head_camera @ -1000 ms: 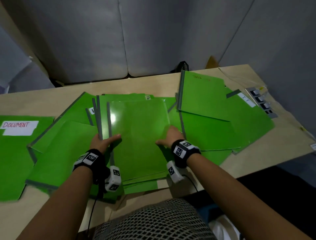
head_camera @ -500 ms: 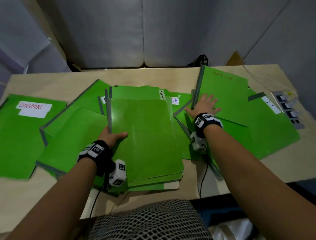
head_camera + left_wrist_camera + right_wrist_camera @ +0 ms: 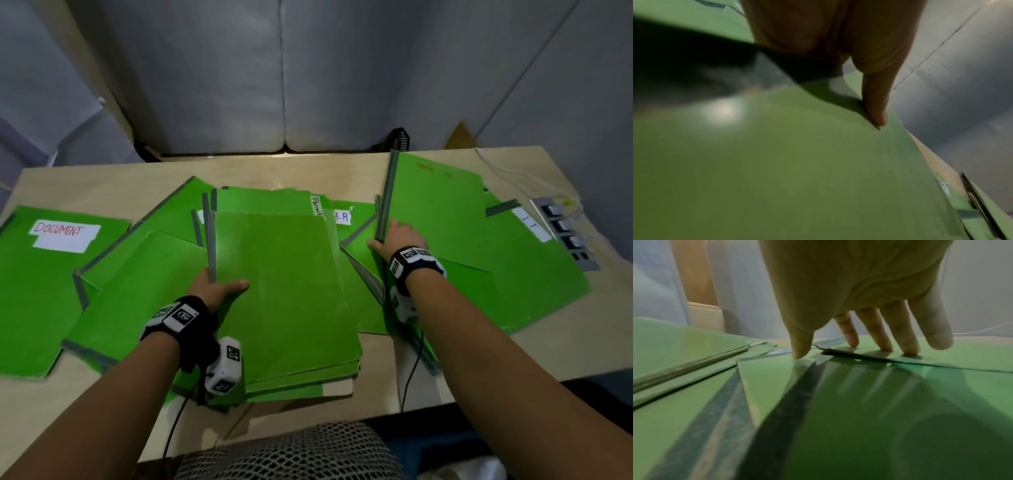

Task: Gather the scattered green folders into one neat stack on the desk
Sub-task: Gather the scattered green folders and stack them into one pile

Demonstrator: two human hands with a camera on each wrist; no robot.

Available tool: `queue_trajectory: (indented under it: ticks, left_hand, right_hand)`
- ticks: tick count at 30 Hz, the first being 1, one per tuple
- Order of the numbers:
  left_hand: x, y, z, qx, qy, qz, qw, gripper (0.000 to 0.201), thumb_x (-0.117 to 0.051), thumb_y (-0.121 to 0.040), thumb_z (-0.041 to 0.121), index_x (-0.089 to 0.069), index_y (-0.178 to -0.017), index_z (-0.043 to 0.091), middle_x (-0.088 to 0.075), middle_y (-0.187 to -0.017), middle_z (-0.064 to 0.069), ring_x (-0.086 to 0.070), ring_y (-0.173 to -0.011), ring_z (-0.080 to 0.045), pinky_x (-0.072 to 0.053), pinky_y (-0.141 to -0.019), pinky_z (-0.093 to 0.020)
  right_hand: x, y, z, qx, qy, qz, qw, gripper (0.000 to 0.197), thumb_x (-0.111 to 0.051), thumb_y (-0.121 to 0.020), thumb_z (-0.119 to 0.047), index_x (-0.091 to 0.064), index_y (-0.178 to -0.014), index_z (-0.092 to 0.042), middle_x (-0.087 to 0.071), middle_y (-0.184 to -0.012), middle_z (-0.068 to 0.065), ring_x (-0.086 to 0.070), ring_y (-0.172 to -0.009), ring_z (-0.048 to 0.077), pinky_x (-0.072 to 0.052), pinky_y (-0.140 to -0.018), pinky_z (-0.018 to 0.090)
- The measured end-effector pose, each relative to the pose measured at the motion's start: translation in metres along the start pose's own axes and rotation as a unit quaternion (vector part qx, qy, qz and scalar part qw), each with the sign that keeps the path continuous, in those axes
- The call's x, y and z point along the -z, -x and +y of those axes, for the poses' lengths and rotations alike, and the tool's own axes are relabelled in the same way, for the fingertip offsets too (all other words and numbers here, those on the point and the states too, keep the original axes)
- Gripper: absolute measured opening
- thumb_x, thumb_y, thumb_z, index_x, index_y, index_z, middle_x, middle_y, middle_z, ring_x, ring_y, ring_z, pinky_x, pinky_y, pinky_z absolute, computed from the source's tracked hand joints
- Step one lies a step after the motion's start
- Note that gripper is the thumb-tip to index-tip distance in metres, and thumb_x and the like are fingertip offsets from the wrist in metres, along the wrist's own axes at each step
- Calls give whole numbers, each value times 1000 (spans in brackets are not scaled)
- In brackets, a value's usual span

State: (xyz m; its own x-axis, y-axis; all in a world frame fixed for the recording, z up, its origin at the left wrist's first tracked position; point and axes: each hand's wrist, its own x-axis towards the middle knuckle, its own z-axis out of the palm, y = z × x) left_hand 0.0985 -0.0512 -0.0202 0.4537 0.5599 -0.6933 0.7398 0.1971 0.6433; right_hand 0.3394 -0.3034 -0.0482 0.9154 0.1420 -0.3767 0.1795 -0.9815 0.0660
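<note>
A pile of green folders (image 3: 284, 291) lies at the desk's front centre, labels "Permit" and "H.R" showing behind it. My left hand (image 3: 219, 287) grips the pile's left edge: the thumb (image 3: 875, 104) lies on the top folder (image 3: 797, 162), the fingers are hidden below. My right hand (image 3: 399, 236) rests with straight fingers (image 3: 885, 331) on the near left corner of a grey-spined folder (image 3: 438, 205) on the right. Under it lies a folder marked "IT" (image 3: 534, 274). More folders (image 3: 137, 284) fan out left, with a "DOCUMENT" folder (image 3: 30, 291) at the far left.
The wooden desk (image 3: 102, 178) stands against grey padded panels. A grey power strip (image 3: 565, 233) and a white cable (image 3: 507, 171) sit at the right edge. A mesh chair back (image 3: 291, 452) is below the front edge.
My right hand left the pile's right edge and moved right and away onto the grey-spined folder's corner. The left hand kept its hold on the pile.
</note>
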Motion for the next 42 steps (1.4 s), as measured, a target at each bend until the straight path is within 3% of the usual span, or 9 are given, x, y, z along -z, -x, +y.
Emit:
queue_trajectory:
  ticks: [7,15,20,22,25,30,35,39,42]
  left_hand:
    - [0,-2,0,-4,-17,4,1000,94,-77,-78,22,-20,-152,7,-35,-151,-21,-38,-136,-39,-32,-112,-50]
    - [0,5,2,-5,-27,6,1000,87,-75,-81,21,-25,-150,4,-42,-146,-20,-44,-131,-39,-36,-109,-48]
    - [0,3,-1,-4,-31,6,999,87,-75,-81,22,-25,-150,4,-43,-146,-21,-45,-130,-39,-38,-108,-48]
    - [0,0,-2,2,-22,2,1000,88,-75,-81,19,-24,-150,3,-44,-145,-22,-45,-130,-40,-38,-108,-48]
    - [1,-2,-4,9,-19,-4,1000,87,-74,-82,19,-24,-150,3,-43,-145,-22,-44,-130,-39,-37,-109,-48]
    - [3,-9,-7,10,-27,-11,1000,91,-76,-80,23,-23,-151,6,-41,-147,-21,-43,-132,-39,-37,-109,-50]
    - [4,-15,-6,11,-31,-20,999,89,-76,-81,23,-24,-150,5,-43,-146,-20,-45,-131,-38,-38,-107,-47]
    - [2,-17,-9,7,-35,-18,999,85,-75,-81,22,-26,-149,3,-46,-142,-20,-47,-128,-37,-41,-99,-42]
    - [0,-16,-7,2,-9,-32,999,77,-70,-86,23,-28,-147,1,-50,-135,-15,-50,-121,-32,-40,-91,-36]
  right_hand:
    - [15,10,-26,55,57,-8,997,37,-38,-98,-17,-49,-131,-3,-53,-124,19,-60,-107,37,-53,-88,47]
    - [3,53,2,119,52,-133,983,39,-61,-80,-40,-51,-56,-11,-57,-61,8,-52,-50,23,-43,-49,26]
    - [2,65,-2,30,25,-76,996,56,-57,-80,-62,-59,-92,-7,-58,-98,15,-58,-85,28,-52,-73,34]
    - [-8,64,-1,-38,23,-66,997,103,-66,-67,-71,-32,-139,-5,-36,-141,24,-43,-125,42,-45,-97,51]
    - [-18,70,1,-88,-4,-132,987,130,-78,-60,-63,-3,-149,-4,-13,-152,29,-32,-135,49,-37,-106,58]
    - [-7,72,12,-62,-29,-160,985,89,-79,-73,-27,-31,-142,4,-31,-147,27,-33,-135,43,-34,-110,48]
    - [17,84,5,-21,-29,-149,988,33,-66,-84,-24,-47,-65,-4,-54,-76,12,-55,-77,30,-47,-72,34]
    - [46,116,-31,63,-43,-107,991,13,-53,-92,-12,-46,-93,-1,-54,-96,11,-55,-82,27,-44,-58,25]
    - [48,151,-76,151,-15,-135,979,42,-53,-91,-18,-44,-124,6,-57,-118,17,-60,-102,31,-52,-75,31]
